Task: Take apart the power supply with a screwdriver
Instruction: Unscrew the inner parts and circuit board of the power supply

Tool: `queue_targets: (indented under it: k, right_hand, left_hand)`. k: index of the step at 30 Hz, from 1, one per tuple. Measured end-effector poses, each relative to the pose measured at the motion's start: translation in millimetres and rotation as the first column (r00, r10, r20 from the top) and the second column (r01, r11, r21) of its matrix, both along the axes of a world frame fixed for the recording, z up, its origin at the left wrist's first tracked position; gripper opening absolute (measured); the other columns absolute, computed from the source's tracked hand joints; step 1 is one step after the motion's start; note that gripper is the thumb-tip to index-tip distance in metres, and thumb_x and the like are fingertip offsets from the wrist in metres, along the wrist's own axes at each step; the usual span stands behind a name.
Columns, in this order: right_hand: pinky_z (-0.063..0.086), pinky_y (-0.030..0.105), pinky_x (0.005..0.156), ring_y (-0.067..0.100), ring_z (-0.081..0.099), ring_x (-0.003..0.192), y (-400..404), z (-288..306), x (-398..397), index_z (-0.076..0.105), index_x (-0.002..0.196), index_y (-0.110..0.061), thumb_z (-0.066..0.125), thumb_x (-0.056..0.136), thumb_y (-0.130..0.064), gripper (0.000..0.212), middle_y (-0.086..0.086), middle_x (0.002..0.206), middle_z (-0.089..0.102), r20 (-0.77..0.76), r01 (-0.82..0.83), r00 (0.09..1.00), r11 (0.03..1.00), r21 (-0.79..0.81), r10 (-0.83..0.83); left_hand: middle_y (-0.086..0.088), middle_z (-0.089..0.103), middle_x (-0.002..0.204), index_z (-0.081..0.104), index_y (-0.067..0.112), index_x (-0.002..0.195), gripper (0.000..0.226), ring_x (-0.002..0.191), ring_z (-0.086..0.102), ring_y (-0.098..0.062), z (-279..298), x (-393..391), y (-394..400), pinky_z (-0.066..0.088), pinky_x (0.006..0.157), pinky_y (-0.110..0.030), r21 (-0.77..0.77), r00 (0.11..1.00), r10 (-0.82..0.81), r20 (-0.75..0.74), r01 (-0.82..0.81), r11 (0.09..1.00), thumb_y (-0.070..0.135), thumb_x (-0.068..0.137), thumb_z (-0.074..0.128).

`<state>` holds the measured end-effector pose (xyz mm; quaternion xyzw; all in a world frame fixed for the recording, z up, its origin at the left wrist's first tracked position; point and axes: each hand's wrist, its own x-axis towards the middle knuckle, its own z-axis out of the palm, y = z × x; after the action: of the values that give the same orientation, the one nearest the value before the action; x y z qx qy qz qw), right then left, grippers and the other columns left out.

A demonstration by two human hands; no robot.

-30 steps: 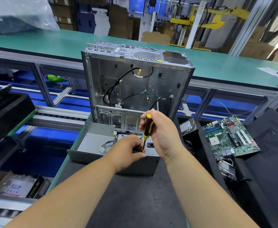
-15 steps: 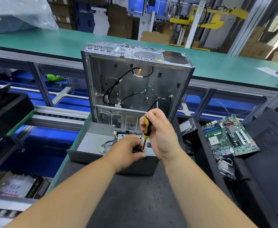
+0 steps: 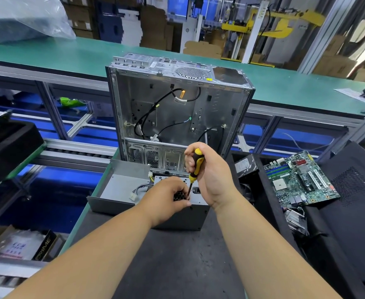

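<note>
Grey steel power supply box [image 3: 177,216] steadied by gripping left hand [image 3: 166,197]; right hand [image 3: 209,175] clenched yellow-black screwdriver [image 3: 195,165]; screw apparently unfinished.

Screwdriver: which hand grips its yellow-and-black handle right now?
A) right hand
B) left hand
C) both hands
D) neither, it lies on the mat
A: the right hand wraps the screwdriver handle, while the left hand steadies the power supply.
</note>
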<state>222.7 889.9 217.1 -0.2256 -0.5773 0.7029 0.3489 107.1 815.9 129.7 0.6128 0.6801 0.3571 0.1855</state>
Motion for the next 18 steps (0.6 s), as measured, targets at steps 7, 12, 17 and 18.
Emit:
queue_targets:
  k: [7, 12, 17, 18]
  right_hand:
    - [0.039, 0.03, 0.065, 0.017, 0.046, 0.065, 1.7, -1.9, 5.0, 0.048, 0.077, -0.018, 0.052, 0.088, -0.026, 0.015, 0.0, 0.073, 0.055, -0.048, -0.006, 0.999, 1.0, -0.014, 0.005]
    - [0.051, 0.031, 0.073, 0.016, 0.06, 0.07, 4.8, 1.2, 6.7, 0.065, 0.084, -0.012, 0.056, 0.094, -0.028, 0.021, -0.003, 0.076, 0.063, 0.025, 0.027, 0.999, 0.999, -0.021, -0.026]
    - [0.042, 0.025, 0.065, 0.014, 0.047, 0.063, -3.2, -2.7, 0.2, 0.07, 0.079, -0.014, 0.037, 0.105, -0.036, 0.048, 0.0, 0.067, 0.053, -0.034, -0.043, 0.999, 0.999, -0.031, 0.042]
    - [0.04, 0.024, 0.063, 0.013, 0.044, 0.061, -5.1, -4.6, -1.6, 0.069, 0.078, -0.014, 0.034, 0.106, -0.038, 0.05, -0.001, 0.065, 0.051, -0.043, -0.045, 0.998, 0.998, -0.037, 0.043]
  left_hand:
    - [0.013, 0.053, 0.085, 0.05, 0.04, 0.071, 0.032, 0.084, 0.051, 0.001, -0.2, -0.5, -0.6, 0.037, 0.072, -0.011, -0.001, 1.0, -0.002, -0.019, 0.002, 1.0, 0.028, 0.081, 0.078]
    - [0.011, 0.054, 0.087, 0.051, 0.038, 0.072, 0.03, 0.086, 0.051, 0.0, 0.7, -0.2, -0.7, 0.041, 0.075, -0.016, -0.003, 1.0, 0.005, -0.022, -0.005, 1.0, 0.029, 0.081, 0.078]
    - [0.011, 0.055, 0.088, 0.051, 0.036, 0.07, 0.03, 0.087, 0.054, -0.003, 2.0, 0.0, -2.1, 0.044, 0.077, -0.02, -0.009, 1.0, 0.003, -0.001, -0.003, 1.0, 0.028, 0.081, 0.078]
    - [0.012, 0.053, 0.086, 0.049, 0.038, 0.069, 0.034, 0.085, 0.052, -0.001, 1.8, 0.0, -2.2, 0.041, 0.074, -0.017, 0.001, 1.0, 0.005, 0.0, -0.005, 1.0, 0.027, 0.081, 0.078]
